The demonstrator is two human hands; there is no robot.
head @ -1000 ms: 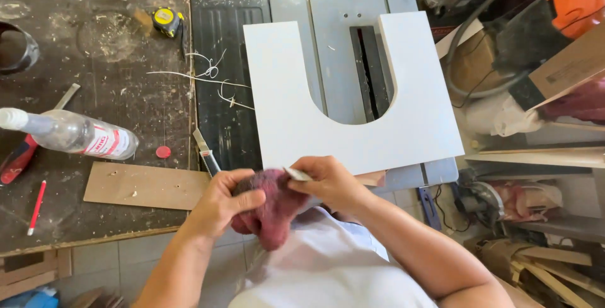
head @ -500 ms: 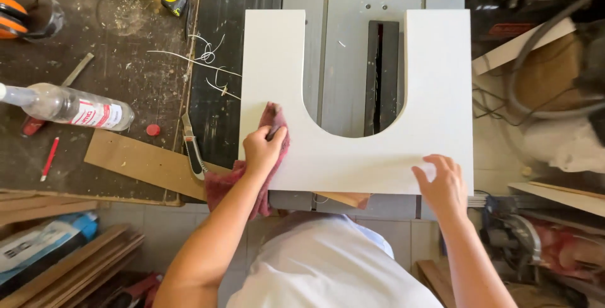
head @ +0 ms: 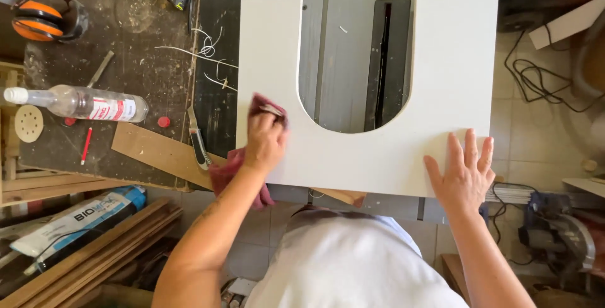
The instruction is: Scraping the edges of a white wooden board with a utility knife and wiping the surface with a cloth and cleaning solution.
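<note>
White U-shaped panel (head: 372,150) lies flat on grey saw table (head: 343,43); left hand (head: 265,141), fingers clenched on dark-red rag (head: 242,166), presses at seven o'clock, right hand (head: 463,172) splayed flat, empty, at five o'clock; tiled floor (head: 542,138) beyond.

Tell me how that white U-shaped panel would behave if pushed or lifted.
The white U-shaped panel looks stiff: it lies flat across the saw table. Its smooth face probably slides easily, which may be why the right hand lies flat on it while the left hand presses a red rag. The two long arms could make lifting awkward.
</note>
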